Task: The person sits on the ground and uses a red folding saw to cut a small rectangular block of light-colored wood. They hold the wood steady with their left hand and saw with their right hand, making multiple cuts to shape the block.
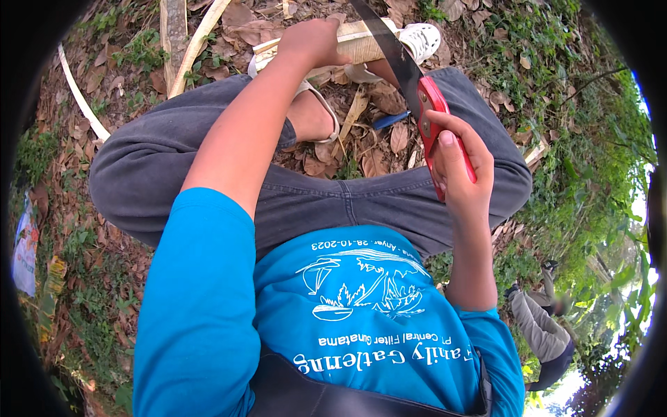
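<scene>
My left hand point(313, 43) is closed over a split piece of pale wood point(365, 47), which lies crosswise above my feet. My right hand point(460, 156) grips the red handle point(432, 97) of a saw. Its long dark blade point(392, 52) points up and to the left, crossing in front of the wood's right end; whether it touches the wood I cannot tell. A white clog point(421, 42) shows just beyond that end. Below the left hand is my other foot in a light shoe point(326, 115).
Long pale wood strips point(198, 42) lie at the upper left, with a thin curved one point(83, 104) farther left. Dry leaves cover the ground between my bent legs, around a small blue object point(390, 120). At the right, another person point(545, 333) is among greenery.
</scene>
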### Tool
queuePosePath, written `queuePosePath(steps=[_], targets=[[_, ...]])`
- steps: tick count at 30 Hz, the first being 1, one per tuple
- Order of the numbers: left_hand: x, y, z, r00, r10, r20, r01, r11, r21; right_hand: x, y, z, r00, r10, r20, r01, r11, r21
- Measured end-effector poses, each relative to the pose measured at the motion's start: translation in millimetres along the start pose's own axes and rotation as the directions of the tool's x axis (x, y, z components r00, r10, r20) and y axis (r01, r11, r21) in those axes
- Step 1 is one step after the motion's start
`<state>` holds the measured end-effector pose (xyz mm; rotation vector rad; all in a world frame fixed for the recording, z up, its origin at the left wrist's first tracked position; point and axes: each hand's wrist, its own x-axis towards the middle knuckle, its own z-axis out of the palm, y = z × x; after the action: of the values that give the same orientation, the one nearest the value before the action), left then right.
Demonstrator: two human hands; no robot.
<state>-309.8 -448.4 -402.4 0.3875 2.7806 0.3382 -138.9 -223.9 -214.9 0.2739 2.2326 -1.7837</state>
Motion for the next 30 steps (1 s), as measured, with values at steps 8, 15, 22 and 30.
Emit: queuePosePath(steps=[8,15,22,30], targets=[[0.1,0.3,2.8,1.000,0.003,0.002,-0.003,1.000,0.007,-30.6,-4.7,-15.5,1.000,-0.023,-0.005,0.023,0.998,-0.066],[1.8,-0.9,3.5,0.997,0.043,-0.061,-0.043,0.999,-0.004,95.8,21.8,36.1,0.991,-0.135,-0.020,0.134,0.990,-0.046],[-1.5,-1.6,2.6,1.000,-0.008,-0.002,0.008,1.000,-0.024,15.7,14.0,12.9,0.999,-0.030,-0.034,0.029,0.999,-0.030],[-3.0,-1.7,-2.5,1.000,0.002,-0.018,-0.003,0.999,-0.037,9.1,14.3,10.7,0.997,-0.062,-0.036,0.061,0.998,-0.026]])
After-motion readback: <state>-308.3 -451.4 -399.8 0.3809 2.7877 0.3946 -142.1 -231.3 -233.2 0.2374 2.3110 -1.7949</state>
